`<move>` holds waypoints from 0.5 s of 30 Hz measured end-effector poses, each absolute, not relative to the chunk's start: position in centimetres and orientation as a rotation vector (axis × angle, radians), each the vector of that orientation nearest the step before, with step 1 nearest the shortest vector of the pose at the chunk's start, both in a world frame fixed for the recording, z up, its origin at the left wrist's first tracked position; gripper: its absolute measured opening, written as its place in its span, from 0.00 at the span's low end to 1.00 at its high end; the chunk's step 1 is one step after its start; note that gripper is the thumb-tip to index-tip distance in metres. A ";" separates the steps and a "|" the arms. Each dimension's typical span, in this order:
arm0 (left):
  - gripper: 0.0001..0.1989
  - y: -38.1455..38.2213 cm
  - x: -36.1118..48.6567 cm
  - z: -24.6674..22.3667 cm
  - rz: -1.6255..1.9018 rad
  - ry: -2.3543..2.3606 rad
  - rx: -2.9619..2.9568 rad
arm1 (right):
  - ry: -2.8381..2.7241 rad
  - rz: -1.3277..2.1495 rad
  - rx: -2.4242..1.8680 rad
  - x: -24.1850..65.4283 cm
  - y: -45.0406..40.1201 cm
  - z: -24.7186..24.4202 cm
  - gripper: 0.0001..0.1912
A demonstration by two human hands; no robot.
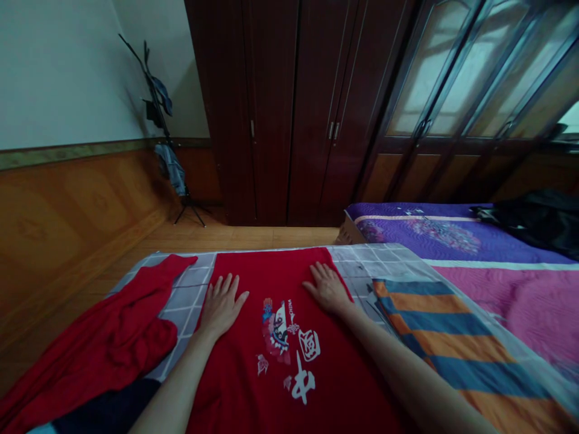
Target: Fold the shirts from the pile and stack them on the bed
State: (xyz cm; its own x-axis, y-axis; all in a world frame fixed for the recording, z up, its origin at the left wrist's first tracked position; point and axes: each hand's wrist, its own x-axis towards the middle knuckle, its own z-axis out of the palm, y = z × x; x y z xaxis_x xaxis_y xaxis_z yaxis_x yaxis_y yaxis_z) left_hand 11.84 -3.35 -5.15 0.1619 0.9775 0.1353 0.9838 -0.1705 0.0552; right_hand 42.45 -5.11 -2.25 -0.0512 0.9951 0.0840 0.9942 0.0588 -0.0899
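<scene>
On the checked bed (pixel 190 283), the red T-shirt (pixel 235 386) is lying at 12 o'clock, with a red cloth (pixel 104 343) bunching at 9 o'clock. I'm resting my left grip (pixel 221 306) and right grip (pixel 328 289) on the shirt, both flat open, holding nothing.

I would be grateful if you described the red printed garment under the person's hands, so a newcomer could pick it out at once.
In front of the dark wooden wardrobe lies a grey checked bedsheet. On it rests a flat red garment, with the left hand and right hand pressed on it. Unlike the crumpled red cloth beside it, it bears white characters and a colourful print.
</scene>
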 end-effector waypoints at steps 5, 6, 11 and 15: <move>0.32 -3.3 12.1 -5.0 -0.200 -2.014 -2.351 | -1.995 -0.083 -2.274 47.6 -2.5 -0.2 0.33; 0.32 -3.3 12.1 -5.0 -0.199 -2.013 -2.345 | -2.013 -0.090 -2.253 46.5 -2.6 -0.3 0.34; 0.32 -3.2 12.0 -5.3 -0.219 -1.983 -2.344 | -2.347 -0.004 -1.889 37.6 -3.1 -2.3 0.35; 0.32 -3.1 11.7 -5.7 -0.246 -1.974 -2.355 | -2.398 0.040 -1.819 37.1 -1.1 -2.9 0.36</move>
